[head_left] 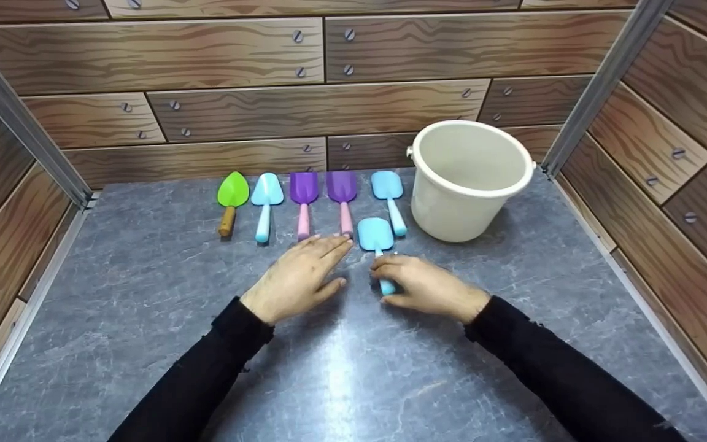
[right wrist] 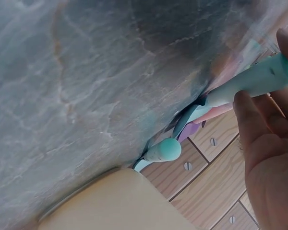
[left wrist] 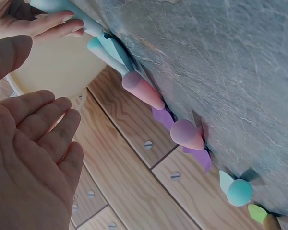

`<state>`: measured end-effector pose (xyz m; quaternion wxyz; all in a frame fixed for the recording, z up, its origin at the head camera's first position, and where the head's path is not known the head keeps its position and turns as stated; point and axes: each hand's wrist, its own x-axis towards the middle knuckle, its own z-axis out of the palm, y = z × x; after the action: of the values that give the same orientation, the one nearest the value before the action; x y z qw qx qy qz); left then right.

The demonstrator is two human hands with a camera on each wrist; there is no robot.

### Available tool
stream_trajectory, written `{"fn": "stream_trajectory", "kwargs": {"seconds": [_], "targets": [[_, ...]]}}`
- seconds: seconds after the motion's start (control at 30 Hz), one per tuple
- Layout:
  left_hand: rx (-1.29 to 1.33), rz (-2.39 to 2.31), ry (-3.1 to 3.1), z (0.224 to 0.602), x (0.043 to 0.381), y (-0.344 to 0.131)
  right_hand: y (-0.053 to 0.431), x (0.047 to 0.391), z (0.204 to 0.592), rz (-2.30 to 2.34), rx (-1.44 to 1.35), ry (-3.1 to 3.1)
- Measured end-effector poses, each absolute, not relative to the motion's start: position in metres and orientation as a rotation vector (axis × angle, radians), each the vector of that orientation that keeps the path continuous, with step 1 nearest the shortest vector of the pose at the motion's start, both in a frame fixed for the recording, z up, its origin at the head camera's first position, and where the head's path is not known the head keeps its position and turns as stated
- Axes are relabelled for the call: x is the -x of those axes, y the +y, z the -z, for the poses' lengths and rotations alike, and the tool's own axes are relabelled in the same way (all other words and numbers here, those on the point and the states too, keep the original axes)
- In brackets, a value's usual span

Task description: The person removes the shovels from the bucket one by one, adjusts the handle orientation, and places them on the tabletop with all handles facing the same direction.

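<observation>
My right hand (head_left: 428, 287) holds the handle of a light blue toy shovel (head_left: 375, 234), fingers on one side and thumb on the other. In the right wrist view the turquoise handle (right wrist: 252, 81) slants up from the table between the fingers and thumb. My left hand (head_left: 298, 273) has its fingers extended, with fingertips close to the pink handles of two purple shovels (head_left: 304, 187); it holds nothing. A second light blue shovel (head_left: 387, 185) lies behind the held one. Further left lie a blue pointed trowel (head_left: 267, 190) and a green trowel (head_left: 233, 190) with a brown handle.
A cream bucket (head_left: 452, 209) stands at the back right, beside the second blue shovel. The grey marbled tabletop (head_left: 145, 294) is bounded by wood-patterned panels (head_left: 237, 113) at the back and both sides.
</observation>
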<state>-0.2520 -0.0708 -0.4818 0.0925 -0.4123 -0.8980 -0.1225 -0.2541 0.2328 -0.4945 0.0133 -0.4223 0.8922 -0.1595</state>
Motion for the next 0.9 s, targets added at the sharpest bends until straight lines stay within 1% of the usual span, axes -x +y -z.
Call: {"fn": "stream_trajectory", "kwargs": {"seconds": [0.23,0.37,0.73,0.9], "targets": [[1.215,0.356,-2.707,0.480,0.252,-0.071,0.233,0.255,0.497,0.446,1.299,2.768],[1.219,0.354,-2.706,0.478,0.253,-0.071,0.235,0.255,0.490,0.458,1.266,2.785],[1.204,0.416,-2.688,0.466,0.257,-0.066,0.252,0.271,0.434,0.634,1.209,2.932],[1.185,0.493,-2.678,0.461,0.259,-0.062,0.261,0.278,0.406,0.669,1.125,3.002]]}}
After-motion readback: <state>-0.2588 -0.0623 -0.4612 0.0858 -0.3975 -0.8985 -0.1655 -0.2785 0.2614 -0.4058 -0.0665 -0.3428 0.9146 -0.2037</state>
